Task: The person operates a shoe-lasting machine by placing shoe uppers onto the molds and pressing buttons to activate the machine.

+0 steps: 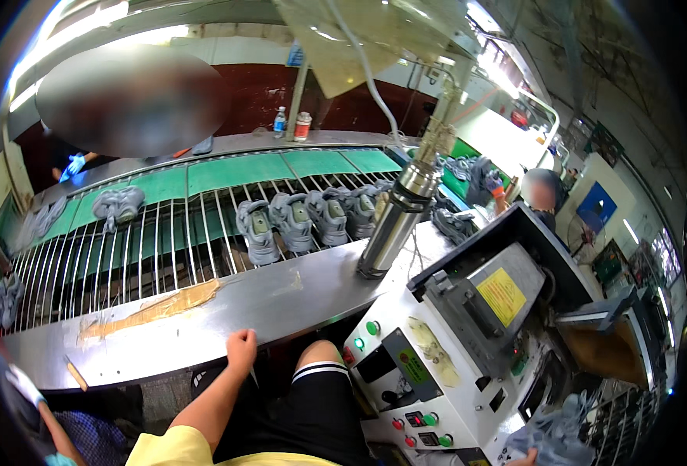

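My left hand [241,351] is closed in a fist by the front edge of the metal table, above my knee, and nothing shows in it. At the lower right, the fingers of my right hand [523,458] are closed on a grey lace-up shoe [559,435]; most of that hand is cut off by the picture's edge. The shoe is beside a white machine [468,412] with green and red buttons. Several grey sneakers [297,224] stand in a row on the metal rods, toes toward me.
A metal cylinder [394,221] stands on the steel ledge [281,295]. Behind the rod rack runs a green belt [242,175] with another grey shoe [118,203]. Co-workers are at the far left, near left and right. A wire rack [631,419] is at the lower right.
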Available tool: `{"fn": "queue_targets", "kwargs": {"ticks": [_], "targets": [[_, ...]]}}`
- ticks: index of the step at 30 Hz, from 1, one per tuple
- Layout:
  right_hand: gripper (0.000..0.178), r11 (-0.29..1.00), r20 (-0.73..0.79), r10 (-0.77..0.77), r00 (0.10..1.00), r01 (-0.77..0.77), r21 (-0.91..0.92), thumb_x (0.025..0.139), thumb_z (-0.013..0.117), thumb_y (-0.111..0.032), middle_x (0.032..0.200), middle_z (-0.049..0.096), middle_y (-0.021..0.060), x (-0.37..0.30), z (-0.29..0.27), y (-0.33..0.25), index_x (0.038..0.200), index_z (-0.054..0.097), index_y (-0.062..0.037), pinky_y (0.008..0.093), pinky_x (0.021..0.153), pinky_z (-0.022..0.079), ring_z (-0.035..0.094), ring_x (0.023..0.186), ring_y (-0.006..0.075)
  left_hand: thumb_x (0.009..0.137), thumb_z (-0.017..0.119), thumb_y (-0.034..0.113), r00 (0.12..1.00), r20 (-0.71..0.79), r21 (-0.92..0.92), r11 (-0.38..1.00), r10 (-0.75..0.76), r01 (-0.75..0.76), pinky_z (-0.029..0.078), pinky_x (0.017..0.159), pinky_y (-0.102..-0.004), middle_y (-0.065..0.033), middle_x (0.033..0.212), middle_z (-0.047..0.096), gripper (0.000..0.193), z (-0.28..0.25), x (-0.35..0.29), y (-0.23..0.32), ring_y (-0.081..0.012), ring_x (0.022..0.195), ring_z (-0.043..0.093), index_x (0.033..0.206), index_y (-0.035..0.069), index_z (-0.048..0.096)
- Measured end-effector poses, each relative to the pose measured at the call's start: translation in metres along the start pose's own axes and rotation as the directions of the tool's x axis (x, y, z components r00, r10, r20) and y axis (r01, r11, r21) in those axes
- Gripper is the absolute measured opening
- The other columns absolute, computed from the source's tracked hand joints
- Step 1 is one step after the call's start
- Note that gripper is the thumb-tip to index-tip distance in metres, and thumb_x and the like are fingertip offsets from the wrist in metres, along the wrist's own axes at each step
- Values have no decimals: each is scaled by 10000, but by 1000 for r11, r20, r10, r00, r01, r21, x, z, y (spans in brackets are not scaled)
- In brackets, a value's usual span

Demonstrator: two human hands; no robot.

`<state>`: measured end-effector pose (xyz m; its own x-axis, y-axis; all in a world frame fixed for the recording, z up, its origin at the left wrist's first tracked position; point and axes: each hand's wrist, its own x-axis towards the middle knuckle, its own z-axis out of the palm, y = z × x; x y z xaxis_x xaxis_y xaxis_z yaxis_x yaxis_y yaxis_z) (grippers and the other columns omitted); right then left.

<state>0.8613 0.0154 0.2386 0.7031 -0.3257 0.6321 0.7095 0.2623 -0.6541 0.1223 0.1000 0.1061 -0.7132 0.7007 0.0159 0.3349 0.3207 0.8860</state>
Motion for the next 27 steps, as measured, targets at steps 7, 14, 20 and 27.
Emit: {"fn": "queue_targets", "kwargs": {"ticks": [7, 14, 20, 27], "targets": [[214, 371, 690, 576, 438, -892, 257, 723, 508, -219, 919, 624, 119, -102, 0, -131, 830, 602, -59, 416, 803, 451, 574, 851, 276, 915, 599, 215, 866, 482, -588, 781, 129, 211, 442, 610, -277, -2, 642, 572, 303, 3, -161, 92, -92, 636, 507, 686, 19, 627], [597, 37, 887, 232, -400, -907, -419, 696, 480, -277, 1218, 584, 143, -292, 77, -327, 1224, 551, -6, 419, 970, 449, 560, 1112, 310, 711, 837, 315, 641, 406, -787, 606, 652, -118, 298, 1087, -380, -140, 1400, 412, 975, -73, -136, 185, -212, 1292, 384, 1450, 21, 272], [649, 369, 241, -514, -823, -466, -804, 804, 516, -73, 1288, 535, 132, -426, 62, -425, 1427, 336, -44, 363, 999, 414, 516, 1165, 229, 721, 780, 73, 987, 50, -875, 469, -155, 118, 484, 943, -417, -113, 1171, 593, 627, -170, -88, 97, -248, 1063, 591, 1265, 3, 477], [488, 693, -153, -417, -896, -205, -691, 917, 564, -50, 1224, 575, 109, -462, 21, -367, 1389, 440, -66, 276, 956, 440, 559, 1101, 162, 619, 822, 120, 939, -344, -92, 994, 16, -51, 424, 948, -355, -135, 1158, 543, 773, -200, -34, -35, -230, 1079, 533, 1267, 19, 415]]}}
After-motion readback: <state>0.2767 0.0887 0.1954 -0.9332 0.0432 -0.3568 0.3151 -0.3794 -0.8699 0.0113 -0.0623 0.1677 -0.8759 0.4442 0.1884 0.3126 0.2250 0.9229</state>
